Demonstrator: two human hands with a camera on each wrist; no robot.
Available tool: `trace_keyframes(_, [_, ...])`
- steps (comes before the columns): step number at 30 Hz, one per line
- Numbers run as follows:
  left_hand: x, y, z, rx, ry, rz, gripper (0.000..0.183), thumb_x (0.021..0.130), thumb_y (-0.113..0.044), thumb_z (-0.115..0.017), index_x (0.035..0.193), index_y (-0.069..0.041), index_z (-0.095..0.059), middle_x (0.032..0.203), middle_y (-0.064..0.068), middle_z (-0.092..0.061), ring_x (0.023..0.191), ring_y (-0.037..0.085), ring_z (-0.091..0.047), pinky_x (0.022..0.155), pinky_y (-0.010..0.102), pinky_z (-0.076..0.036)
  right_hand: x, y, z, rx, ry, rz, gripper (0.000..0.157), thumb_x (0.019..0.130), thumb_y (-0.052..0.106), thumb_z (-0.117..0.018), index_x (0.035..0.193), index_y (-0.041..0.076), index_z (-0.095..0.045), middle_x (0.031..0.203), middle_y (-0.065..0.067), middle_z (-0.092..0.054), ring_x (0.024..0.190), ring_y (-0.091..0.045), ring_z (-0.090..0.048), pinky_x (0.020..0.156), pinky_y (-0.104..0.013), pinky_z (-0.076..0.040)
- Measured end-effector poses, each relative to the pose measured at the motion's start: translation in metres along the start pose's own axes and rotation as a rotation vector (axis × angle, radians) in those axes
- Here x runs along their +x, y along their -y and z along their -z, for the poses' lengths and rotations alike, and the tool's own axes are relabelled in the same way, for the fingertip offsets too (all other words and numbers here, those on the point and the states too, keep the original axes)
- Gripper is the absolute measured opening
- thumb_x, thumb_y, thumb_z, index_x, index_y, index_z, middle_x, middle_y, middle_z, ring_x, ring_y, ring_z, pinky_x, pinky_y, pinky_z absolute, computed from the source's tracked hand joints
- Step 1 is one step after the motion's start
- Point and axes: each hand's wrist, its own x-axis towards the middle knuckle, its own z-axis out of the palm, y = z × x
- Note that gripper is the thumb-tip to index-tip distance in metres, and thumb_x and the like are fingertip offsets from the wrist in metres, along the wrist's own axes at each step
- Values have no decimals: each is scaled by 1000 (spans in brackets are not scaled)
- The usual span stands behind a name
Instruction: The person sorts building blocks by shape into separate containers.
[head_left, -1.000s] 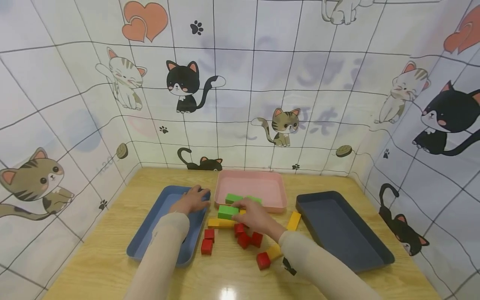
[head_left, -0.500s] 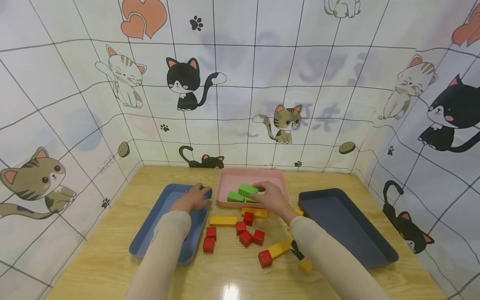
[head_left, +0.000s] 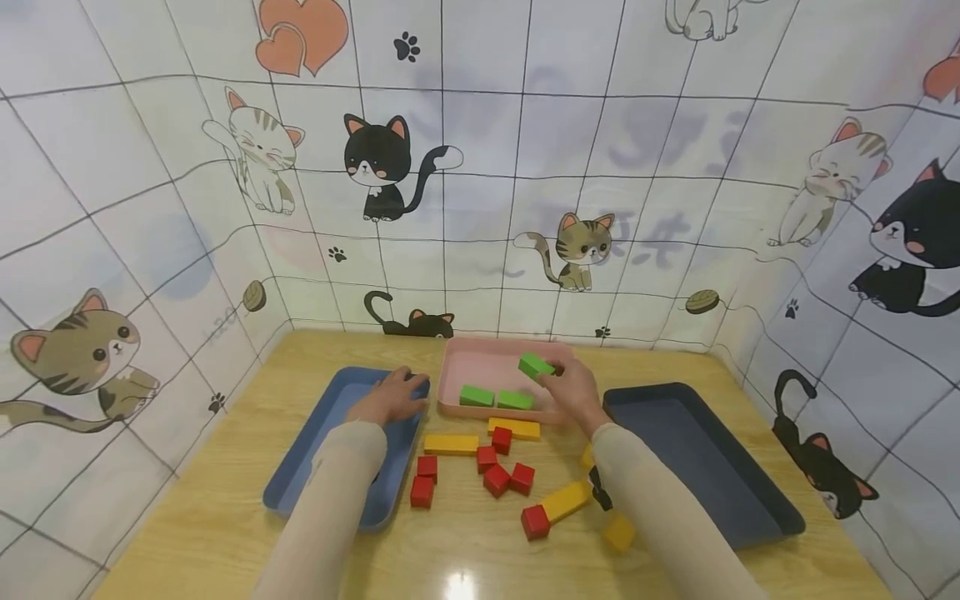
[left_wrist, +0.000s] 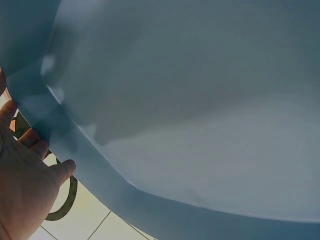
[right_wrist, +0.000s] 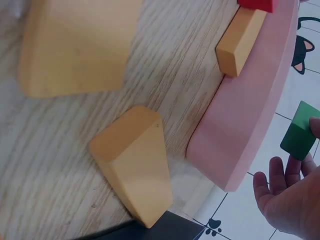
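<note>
My right hand (head_left: 576, 390) pinches a green rectangular block (head_left: 535, 367) between thumb and fingers, above the pink tray (head_left: 480, 350). In the right wrist view the same block (right_wrist: 300, 131) shows at the right edge, past the pink wall. Two more green blocks, one on the left (head_left: 477, 396) and one on the right (head_left: 516, 401), lie inside the pink tray near its front wall. My left hand (head_left: 390, 398) rests at the far right corner of the blue tray (head_left: 292, 458), and the left wrist view shows its fingertips (left_wrist: 65, 167) touching the outer rim.
In front of the pink tray lie yellow blocks (head_left: 452, 444) and several red cubes (head_left: 497, 481). More yellow blocks (right_wrist: 135, 165) lie near my right forearm. A dark grey tray (head_left: 705, 467) stands at the right of the wooden table. A cat-print sheet (head_left: 480, 167) surrounds the table.
My right hand has lifted a green block from beside the front of the pink tray and carried it rightward and up over the tray. My left hand stays at the blue tray's corner.
</note>
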Motion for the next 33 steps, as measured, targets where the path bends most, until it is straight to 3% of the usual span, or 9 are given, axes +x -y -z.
trace_keyframes(5, [0,0,-2,-8,-4,-6,57,103,-36,-53,154,-18,-37,161,21,-19,147,40,-17,116,61,-15,5,-4,-4,4,-29,-13,32,96,22,-66,125,9,-62,113,-11,-65,98,-28,-58,87,-42,-50])
trace_keyframes(12, [0,-8,1,-14,-11,-9,57,103,-35,-53,154,-17,-37,161,21,-19,147,40,-17,116,61,-15,8,-13,5,-56,-33,27,59,101,28,-57,152,5,-38,144,-25,-47,131,-41,-46,106,-56,-38])
trace_keyframes(33, [1,-2,0,-8,7,8,58,103,-35,-52,155,-16,-36,160,23,-18,146,43,-17,114,64,-15,-10,-5,23,-10,-1,27,50,102,28,-56,145,3,-49,141,-21,-52,131,-38,-47,104,-52,-42])
